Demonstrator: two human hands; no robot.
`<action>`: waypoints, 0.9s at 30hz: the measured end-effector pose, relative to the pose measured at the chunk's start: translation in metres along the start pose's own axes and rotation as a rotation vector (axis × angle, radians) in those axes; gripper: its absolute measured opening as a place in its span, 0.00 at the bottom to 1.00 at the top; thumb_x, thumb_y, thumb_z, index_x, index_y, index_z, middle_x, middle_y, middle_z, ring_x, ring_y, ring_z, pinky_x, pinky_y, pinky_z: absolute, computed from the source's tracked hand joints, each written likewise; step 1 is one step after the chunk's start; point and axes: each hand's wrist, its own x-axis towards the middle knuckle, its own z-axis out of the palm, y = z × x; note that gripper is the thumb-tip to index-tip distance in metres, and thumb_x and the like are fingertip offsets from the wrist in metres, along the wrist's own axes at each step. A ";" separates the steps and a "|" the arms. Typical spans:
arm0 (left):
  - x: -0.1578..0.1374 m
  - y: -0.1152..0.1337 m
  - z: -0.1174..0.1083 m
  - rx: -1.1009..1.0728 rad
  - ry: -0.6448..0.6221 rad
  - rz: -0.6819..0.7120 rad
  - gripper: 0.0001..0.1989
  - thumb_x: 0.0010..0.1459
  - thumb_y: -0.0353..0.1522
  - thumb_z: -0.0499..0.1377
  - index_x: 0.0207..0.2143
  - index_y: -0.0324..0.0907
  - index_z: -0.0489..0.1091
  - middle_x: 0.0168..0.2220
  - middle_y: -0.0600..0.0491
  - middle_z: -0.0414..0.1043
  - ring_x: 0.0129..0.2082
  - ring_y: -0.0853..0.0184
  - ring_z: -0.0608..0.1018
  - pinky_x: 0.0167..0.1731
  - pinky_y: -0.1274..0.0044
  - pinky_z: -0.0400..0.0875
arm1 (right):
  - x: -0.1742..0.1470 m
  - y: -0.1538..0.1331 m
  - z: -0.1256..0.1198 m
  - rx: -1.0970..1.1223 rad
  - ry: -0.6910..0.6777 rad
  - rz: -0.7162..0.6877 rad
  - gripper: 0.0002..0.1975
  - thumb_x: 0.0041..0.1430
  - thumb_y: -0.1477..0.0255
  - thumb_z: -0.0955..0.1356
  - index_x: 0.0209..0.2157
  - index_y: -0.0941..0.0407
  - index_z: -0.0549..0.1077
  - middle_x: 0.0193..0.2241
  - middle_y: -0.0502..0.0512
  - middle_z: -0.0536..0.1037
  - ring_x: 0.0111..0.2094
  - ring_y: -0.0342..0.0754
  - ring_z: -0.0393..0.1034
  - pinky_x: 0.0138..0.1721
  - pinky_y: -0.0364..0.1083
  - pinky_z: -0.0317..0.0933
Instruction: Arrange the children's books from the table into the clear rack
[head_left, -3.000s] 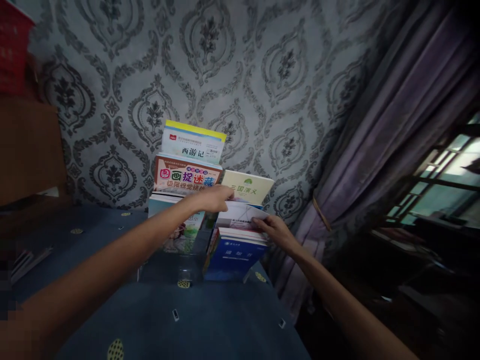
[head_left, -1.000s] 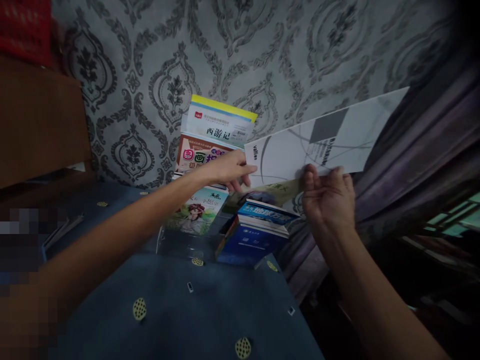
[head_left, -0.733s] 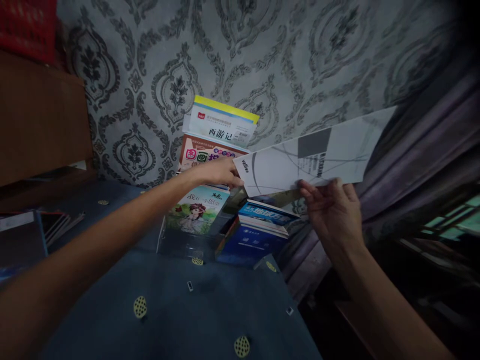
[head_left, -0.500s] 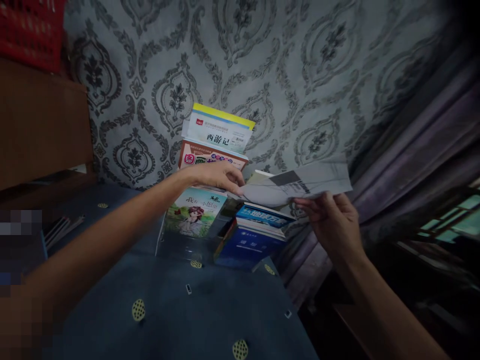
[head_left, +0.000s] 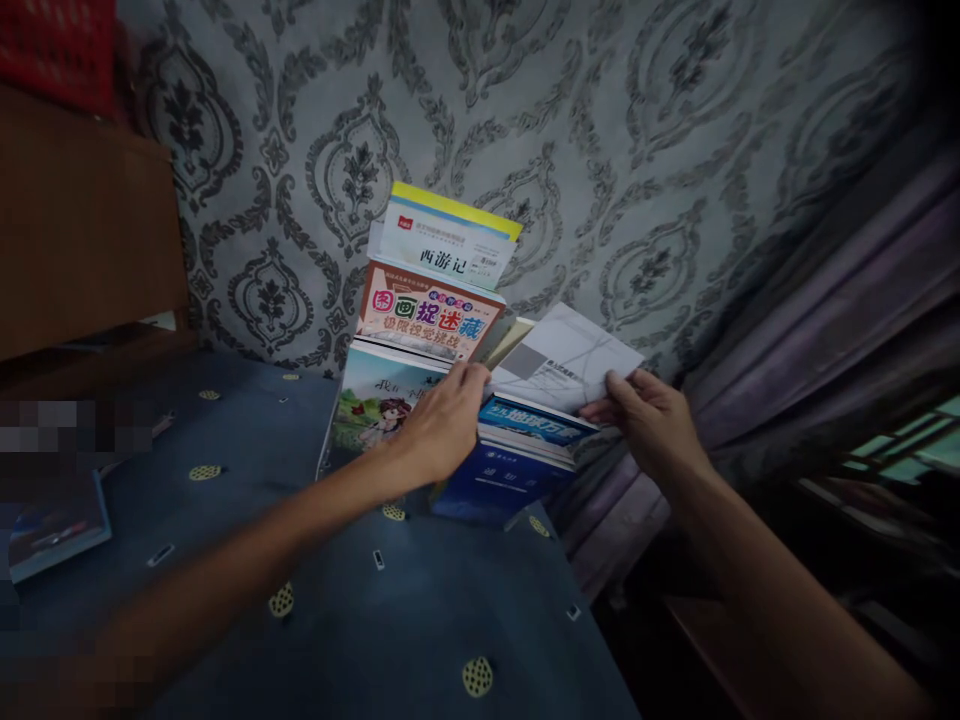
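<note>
A thin white booklet (head_left: 574, 345) with a grey block on its cover stands tilted behind a blue-topped book (head_left: 536, 420) in the right-hand row. My right hand (head_left: 652, 415) pinches its right edge between thumb and fingers. At its lower left corner are the curled fingers of my left hand (head_left: 446, 425), which also grips it. In front stands a dark blue book (head_left: 499, 485). The left-hand row holds a book with a girl on its cover (head_left: 367, 405), partly behind my left hand, a brown-red picture book (head_left: 431, 310) and a yellow-topped book (head_left: 454, 235).
The books stand on a dark blue patterned cloth (head_left: 352, 640) against a damask-papered wall (head_left: 300, 200). More books (head_left: 60, 530) lie at left, below a wooden cabinet (head_left: 82, 230) with a red basket (head_left: 60, 50). A purplish curtain (head_left: 787, 330) hangs at right.
The white booklet has gone from nearly flat to tilted upright, its cover facing me, lower behind the blue-topped book. My left hand has moved down, uncovering the brown-red picture book.
</note>
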 end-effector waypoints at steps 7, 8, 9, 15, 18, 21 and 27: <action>0.029 -0.023 0.000 -0.107 -0.099 -0.011 0.21 0.60 0.21 0.47 0.55 0.38 0.55 0.51 0.40 0.71 0.53 0.56 0.73 0.52 0.64 0.69 | 0.015 0.023 0.002 -0.083 -0.191 0.191 0.18 0.42 0.58 0.77 0.31 0.54 0.75 0.19 0.51 0.79 0.18 0.49 0.72 0.19 0.47 0.67; 0.032 -0.023 -0.001 -0.099 -0.122 -0.020 0.20 0.59 0.21 0.47 0.55 0.37 0.55 0.49 0.39 0.72 0.52 0.55 0.74 0.51 0.64 0.69 | 0.015 0.027 0.004 -0.095 -0.236 0.200 0.18 0.41 0.57 0.77 0.30 0.54 0.76 0.22 0.52 0.80 0.20 0.50 0.73 0.21 0.47 0.68; 0.034 -0.021 -0.001 -0.084 -0.144 -0.030 0.20 0.59 0.21 0.48 0.54 0.35 0.55 0.48 0.38 0.73 0.52 0.54 0.74 0.50 0.63 0.69 | 0.014 0.030 0.005 -0.109 -0.278 0.204 0.18 0.40 0.57 0.78 0.30 0.54 0.76 0.23 0.53 0.81 0.23 0.50 0.75 0.23 0.46 0.69; 0.045 -0.007 -0.005 0.010 -0.253 -0.108 0.18 0.58 0.20 0.50 0.51 0.32 0.57 0.48 0.34 0.72 0.49 0.52 0.76 0.45 0.67 0.70 | 0.004 0.049 0.008 -0.155 -0.383 0.225 0.22 0.38 0.55 0.78 0.33 0.54 0.79 0.27 0.54 0.81 0.28 0.52 0.76 0.29 0.47 0.69; 0.046 -0.005 0.001 0.002 -0.284 -0.126 0.18 0.56 0.19 0.51 0.50 0.32 0.58 0.48 0.33 0.72 0.50 0.53 0.76 0.45 0.69 0.70 | 0.001 0.055 0.006 -0.197 -0.340 0.238 0.20 0.39 0.55 0.77 0.30 0.55 0.78 0.22 0.54 0.79 0.26 0.52 0.74 0.26 0.47 0.67; 0.043 -0.010 0.012 -0.055 -0.274 -0.097 0.20 0.54 0.18 0.52 0.50 0.34 0.57 0.50 0.35 0.72 0.52 0.55 0.75 0.48 0.70 0.69 | -0.005 0.055 0.004 -0.222 -0.342 0.205 0.19 0.41 0.55 0.76 0.30 0.55 0.78 0.22 0.54 0.78 0.27 0.52 0.73 0.27 0.48 0.67; 0.031 -0.025 0.031 -0.082 -0.233 -0.052 0.21 0.54 0.20 0.51 0.51 0.36 0.58 0.55 0.37 0.66 0.57 0.56 0.70 0.56 0.68 0.65 | -0.029 0.059 -0.007 -0.159 -0.356 0.162 0.19 0.44 0.58 0.72 0.35 0.55 0.78 0.30 0.55 0.82 0.35 0.55 0.76 0.36 0.50 0.68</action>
